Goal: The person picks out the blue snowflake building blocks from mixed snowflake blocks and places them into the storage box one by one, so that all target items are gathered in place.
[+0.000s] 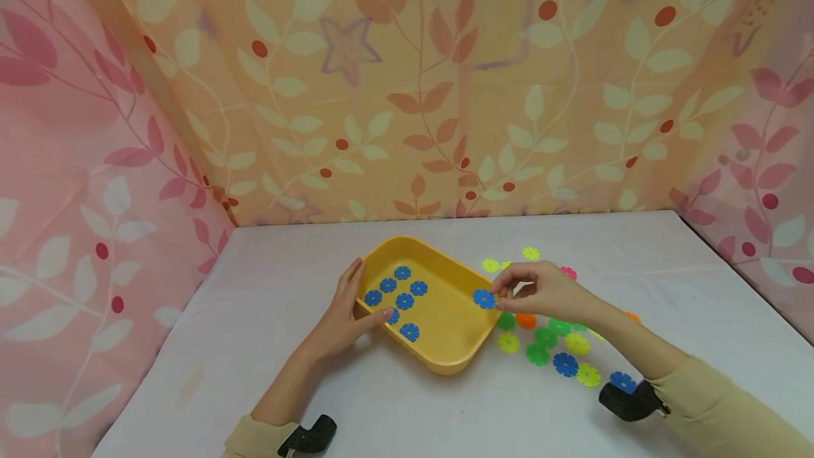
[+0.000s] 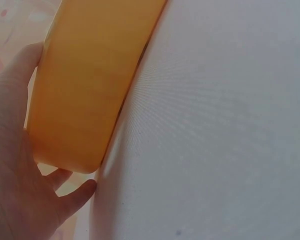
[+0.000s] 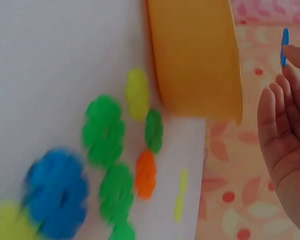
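A yellow plastic tray (image 1: 439, 324) stands on the table with several blue snowflake discs (image 1: 404, 301) lying in its left half. My left hand (image 1: 340, 320) grips the tray's left end, thumb over the near rim and fingers along the outside. In the left wrist view the hand (image 2: 20, 165) is seen against the tray's outer wall (image 2: 85, 90). Between thumb and fingertips my right hand (image 1: 540, 292) pinches one blue disc (image 1: 484, 299) above the tray's right edge. The right wrist view shows that disc (image 3: 284, 47) edge-on in the fingers (image 3: 290, 75).
Right of the tray lie loose discs: green (image 1: 545, 337), yellow (image 1: 576, 343), orange (image 1: 526, 321), pink (image 1: 569, 273) and blue (image 1: 565, 365). A few yellow ones (image 1: 531, 253) lie farther back. Patterned cloth (image 1: 407, 90) hangs behind the white table (image 1: 254, 288) and at both sides.
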`<action>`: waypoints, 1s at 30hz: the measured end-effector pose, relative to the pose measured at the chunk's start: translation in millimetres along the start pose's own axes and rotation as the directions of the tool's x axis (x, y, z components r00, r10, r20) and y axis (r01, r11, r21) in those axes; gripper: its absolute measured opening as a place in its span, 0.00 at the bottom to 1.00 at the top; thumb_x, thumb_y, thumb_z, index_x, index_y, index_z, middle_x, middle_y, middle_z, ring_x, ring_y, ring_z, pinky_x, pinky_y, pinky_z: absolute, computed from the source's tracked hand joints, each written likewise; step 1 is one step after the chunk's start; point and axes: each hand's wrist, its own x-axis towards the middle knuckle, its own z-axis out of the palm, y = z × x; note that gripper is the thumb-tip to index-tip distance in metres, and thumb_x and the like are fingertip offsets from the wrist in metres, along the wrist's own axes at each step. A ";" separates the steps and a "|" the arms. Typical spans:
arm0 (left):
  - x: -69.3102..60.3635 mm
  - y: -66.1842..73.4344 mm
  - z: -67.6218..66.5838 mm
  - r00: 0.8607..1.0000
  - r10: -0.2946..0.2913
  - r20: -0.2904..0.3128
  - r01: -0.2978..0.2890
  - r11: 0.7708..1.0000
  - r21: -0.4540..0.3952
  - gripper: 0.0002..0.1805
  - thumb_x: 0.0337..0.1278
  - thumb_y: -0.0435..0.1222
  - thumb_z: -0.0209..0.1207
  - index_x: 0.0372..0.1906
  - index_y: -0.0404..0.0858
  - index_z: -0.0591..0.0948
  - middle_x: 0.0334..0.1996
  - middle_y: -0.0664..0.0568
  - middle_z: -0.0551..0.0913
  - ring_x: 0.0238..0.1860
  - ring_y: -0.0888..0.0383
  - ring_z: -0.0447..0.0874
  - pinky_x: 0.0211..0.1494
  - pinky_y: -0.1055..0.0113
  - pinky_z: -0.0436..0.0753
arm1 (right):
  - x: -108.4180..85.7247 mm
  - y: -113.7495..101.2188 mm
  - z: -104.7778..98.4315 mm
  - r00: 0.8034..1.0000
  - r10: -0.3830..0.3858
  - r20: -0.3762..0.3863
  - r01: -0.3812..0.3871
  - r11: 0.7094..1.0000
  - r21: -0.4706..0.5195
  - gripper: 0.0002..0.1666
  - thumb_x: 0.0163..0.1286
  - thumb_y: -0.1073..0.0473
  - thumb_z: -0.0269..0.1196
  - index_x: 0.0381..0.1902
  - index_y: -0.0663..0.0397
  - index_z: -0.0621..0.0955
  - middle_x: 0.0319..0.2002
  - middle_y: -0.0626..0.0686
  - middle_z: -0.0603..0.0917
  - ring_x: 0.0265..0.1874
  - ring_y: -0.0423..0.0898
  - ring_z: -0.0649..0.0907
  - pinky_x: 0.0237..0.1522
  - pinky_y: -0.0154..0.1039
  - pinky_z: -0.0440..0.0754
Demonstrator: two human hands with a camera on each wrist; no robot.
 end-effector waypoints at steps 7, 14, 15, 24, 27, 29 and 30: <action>1.4 0.2 1.7 1.000 -0.014 0.009 0.014 1.000 -0.006 0.58 0.53 0.59 0.65 0.79 0.46 0.43 0.77 0.59 0.36 0.76 0.51 0.38 0.72 0.44 0.49 | 48.4 -7.8 30.3 0.989 -0.035 0.141 0.034 0.999 0.011 0.10 0.60 0.54 0.72 0.39 0.47 0.85 0.32 0.48 0.83 0.35 0.47 0.81 0.41 0.37 0.83; 2.0 0.3 2.6 1.000 -0.008 0.010 0.008 1.000 -0.010 0.58 0.53 0.57 0.65 0.79 0.45 0.43 0.77 0.58 0.37 0.76 0.52 0.38 0.73 0.45 0.49 | 78.5 -3.3 50.6 0.964 -0.060 0.260 0.078 0.995 -0.058 0.07 0.61 0.56 0.72 0.37 0.47 0.85 0.30 0.44 0.83 0.33 0.43 0.81 0.40 0.35 0.82; 2.2 0.1 2.7 1.000 -0.014 0.011 0.014 1.000 -0.009 0.58 0.53 0.58 0.65 0.79 0.46 0.43 0.77 0.59 0.37 0.76 0.53 0.38 0.73 0.46 0.49 | 81.1 -2.4 52.4 0.960 -0.058 0.274 0.079 0.995 -0.064 0.07 0.61 0.56 0.71 0.37 0.47 0.86 0.30 0.44 0.83 0.33 0.42 0.81 0.40 0.35 0.82; 2.5 -2.0 2.3 1.000 -0.026 0.009 0.026 1.000 -0.011 0.58 0.53 0.59 0.65 0.79 0.48 0.43 0.78 0.54 0.38 0.76 0.53 0.38 0.73 0.46 0.49 | 95.5 5.0 62.5 0.933 -0.014 0.359 0.081 0.982 -0.172 0.07 0.60 0.55 0.72 0.35 0.47 0.85 0.28 0.41 0.83 0.30 0.39 0.79 0.36 0.33 0.80; 2.0 -1.7 1.4 1.000 -0.031 0.006 0.031 0.999 -0.016 0.58 0.53 0.59 0.65 0.79 0.48 0.43 0.78 0.55 0.38 0.76 0.53 0.38 0.73 0.46 0.49 | 97.6 4.6 64.3 0.929 0.005 0.371 0.068 0.981 -0.183 0.07 0.59 0.57 0.72 0.35 0.50 0.85 0.28 0.41 0.82 0.29 0.39 0.78 0.35 0.32 0.79; 1.6 -1.4 0.7 0.999 -0.032 0.004 0.032 0.999 -0.016 0.58 0.53 0.59 0.65 0.79 0.48 0.43 0.78 0.55 0.38 0.76 0.53 0.38 0.73 0.46 0.49 | 98.5 3.8 65.3 0.929 0.017 0.369 0.061 0.978 -0.198 0.06 0.59 0.58 0.72 0.34 0.50 0.86 0.27 0.41 0.82 0.28 0.39 0.78 0.34 0.32 0.78; 1.3 -1.2 0.3 1.000 -0.032 0.002 0.032 0.999 -0.015 0.58 0.53 0.59 0.65 0.79 0.48 0.43 0.78 0.55 0.38 0.76 0.53 0.38 0.73 0.46 0.49 | 99.0 3.5 65.6 0.930 0.021 0.366 0.059 0.977 -0.206 0.06 0.59 0.58 0.72 0.34 0.50 0.86 0.27 0.41 0.82 0.28 0.39 0.78 0.34 0.32 0.78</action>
